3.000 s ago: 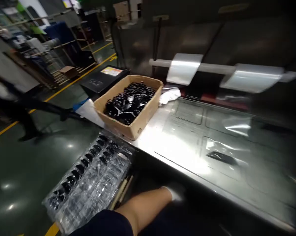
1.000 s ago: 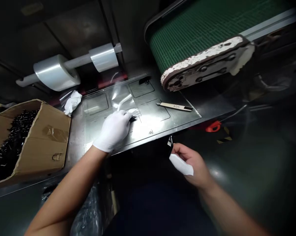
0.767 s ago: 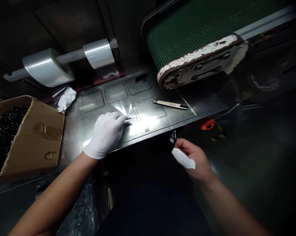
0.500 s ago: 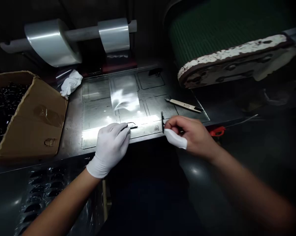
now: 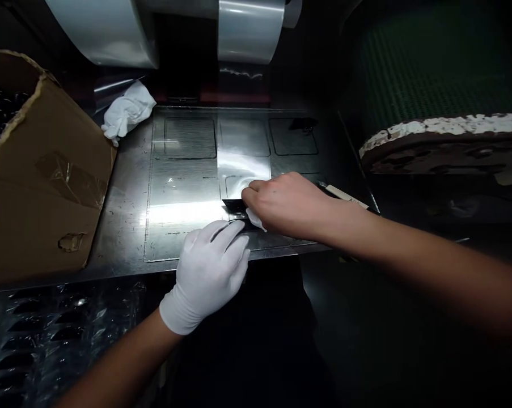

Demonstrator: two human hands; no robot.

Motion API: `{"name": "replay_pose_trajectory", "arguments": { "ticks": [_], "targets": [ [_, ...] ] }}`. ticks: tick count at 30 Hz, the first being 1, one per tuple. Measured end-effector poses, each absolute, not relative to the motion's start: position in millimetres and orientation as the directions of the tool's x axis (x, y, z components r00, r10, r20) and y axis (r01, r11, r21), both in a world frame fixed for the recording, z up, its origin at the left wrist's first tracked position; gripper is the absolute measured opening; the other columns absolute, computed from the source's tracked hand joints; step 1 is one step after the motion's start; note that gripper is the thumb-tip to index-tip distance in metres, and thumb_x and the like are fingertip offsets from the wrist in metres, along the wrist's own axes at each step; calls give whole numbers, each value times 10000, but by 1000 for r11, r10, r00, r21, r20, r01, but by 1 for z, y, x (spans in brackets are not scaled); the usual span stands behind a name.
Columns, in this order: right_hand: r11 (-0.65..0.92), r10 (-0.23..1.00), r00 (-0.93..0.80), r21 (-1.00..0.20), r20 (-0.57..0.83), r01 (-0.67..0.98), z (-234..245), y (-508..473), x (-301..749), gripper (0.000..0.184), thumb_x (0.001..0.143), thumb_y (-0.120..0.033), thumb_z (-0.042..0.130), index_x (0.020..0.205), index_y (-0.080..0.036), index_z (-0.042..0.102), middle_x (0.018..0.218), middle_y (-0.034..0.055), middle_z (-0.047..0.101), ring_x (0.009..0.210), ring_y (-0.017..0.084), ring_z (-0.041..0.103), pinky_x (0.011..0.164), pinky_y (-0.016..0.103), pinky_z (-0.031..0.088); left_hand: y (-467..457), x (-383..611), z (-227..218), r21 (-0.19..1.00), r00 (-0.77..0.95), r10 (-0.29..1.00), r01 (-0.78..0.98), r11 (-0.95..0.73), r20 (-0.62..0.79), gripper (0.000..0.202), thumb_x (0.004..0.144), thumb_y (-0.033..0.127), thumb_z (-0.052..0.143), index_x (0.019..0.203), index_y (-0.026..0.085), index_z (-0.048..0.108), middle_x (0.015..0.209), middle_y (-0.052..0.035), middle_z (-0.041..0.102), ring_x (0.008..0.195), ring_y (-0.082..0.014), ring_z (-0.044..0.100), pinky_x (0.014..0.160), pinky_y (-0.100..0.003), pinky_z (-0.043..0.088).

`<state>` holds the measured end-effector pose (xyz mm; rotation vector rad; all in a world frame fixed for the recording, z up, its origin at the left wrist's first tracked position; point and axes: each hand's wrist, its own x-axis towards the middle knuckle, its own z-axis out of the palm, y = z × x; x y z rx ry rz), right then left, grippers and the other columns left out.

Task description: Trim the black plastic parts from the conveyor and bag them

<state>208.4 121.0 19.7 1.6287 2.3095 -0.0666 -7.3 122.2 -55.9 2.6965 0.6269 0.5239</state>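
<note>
A steel desk (image 5: pixel 123 238) is scored with rectangular outlines. A cardboard box (image 5: pixel 47 187) with taped seams stands at its left end, a crumpled white cloth (image 5: pixel 128 110) lies beyond it, and a clear plastic sheet (image 5: pixel 242 164) lies mid-desk. A small black piece (image 5: pixel 303 123) sits in the far right rectangle, with a utility knife (image 5: pixel 345 195) near the right edge.

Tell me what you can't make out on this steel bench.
In the head view:
Black piece: mostly hidden by the right hand and left hand.
Cream strip: near end hidden behind the right hand.
Black parts in the cardboard box: cut off by the left edge, too dim to tell apart.
</note>
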Motion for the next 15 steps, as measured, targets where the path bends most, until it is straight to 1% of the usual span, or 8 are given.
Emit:
{"name": "replay_pose_trajectory", "arguments": {
  "ticks": [2, 4, 6, 7, 9, 11, 13, 15],
  "targets": [
    [354, 909, -310, 123, -278, 927, 14, 124, 209, 199, 858, -25, 533, 934, -140, 677, 819, 111, 711, 587, 225, 606, 488, 339, 200, 122, -7, -57, 390, 827, 483, 359, -848, 288, 223, 1005, 248, 593, 1187, 213, 718, 1412, -72, 705, 1248, -345, 644, 923, -510, 530],
    [331, 917, -302, 75, -259, 941, 11, 124, 212, 190, 864, -34, 549, 930, -146, 688, 848, 110, 734, 612, 234, 629, 497, 338, 209, 122, -8, -57, 393, 818, 490, 362, -845, 301, 230, 999, 250, 609, 1200, 223, 718, 1417, -70, 704, 1254, -348, 645, 936, -521, 535],
    [270, 938, -267, -18, -220, 963, 12, 116, 220, 186, 862, -51, 588, 955, -158, 710, 918, 99, 766, 688, 242, 674, 522, 330, 258, 121, -9, -58, 419, 795, 513, 366, -831, 324, 234, 984, 246, 640, 1203, 235, 720, 1406, -74, 710, 1264, -353, 644, 970, -537, 543],
    [227, 953, -238, -80, -185, 971, 14, 109, 226, 193, 858, -66, 616, 984, -169, 720, 958, 86, 777, 751, 250, 699, 548, 325, 309, 121, -10, -59, 447, 773, 529, 358, -820, 350, 242, 971, 235, 661, 1206, 241, 721, 1392, -80, 716, 1267, -351, 647, 999, -545, 546],
    [113, 987, -132, -192, -91, 975, 18, 86, 243, 212, 866, -117, 655, 1051, -192, 726, 1021, 63, 787, 871, 263, 727, 644, 335, 426, 121, -13, -59, 530, 697, 568, 311, -789, 438, 280, 942, 180, 700, 1213, 245, 721, 1336, -86, 739, 1248, -327, 669, 1053, -550, 554],
    [-43, 999, 49, -251, 18, 967, 16, 56, 265, 180, 920, -205, 642, 1081, -202, 723, 1032, 60, 779, 897, 260, 727, 729, 362, 495, 121, -16, -58, 617, 591, 616, 238, -750, 521, 324, 922, 108, 717, 1216, 243, 725, 1260, -78, 763, 1212, -289, 696, 1066, -534, 571],
    [-169, 974, 199, -241, 104, 956, 8, 24, 289, 218, 958, -278, 614, 1126, -190, 723, 1070, 85, 767, 945, 284, 723, 795, 398, 525, 120, -18, -55, 683, 513, 660, 178, -708, 550, 332, 916, 62, 717, 1199, 235, 736, 1209, -74, 773, 1188, -267, 710, 1054, -521, 589],
    [-298, 925, 327, -165, 194, 940, -6, -8, 312, 306, 997, -344, 560, 1172, -153, 722, 1113, 136, 743, 986, 326, 711, 813, 441, 537, 120, -19, -50, 740, 461, 702, 132, -659, 543, 307, 926, 33, 703, 1163, 220, 753, 1173, -75, 776, 1172, -257, 715, 1014, -503, 610]
  ]
}}
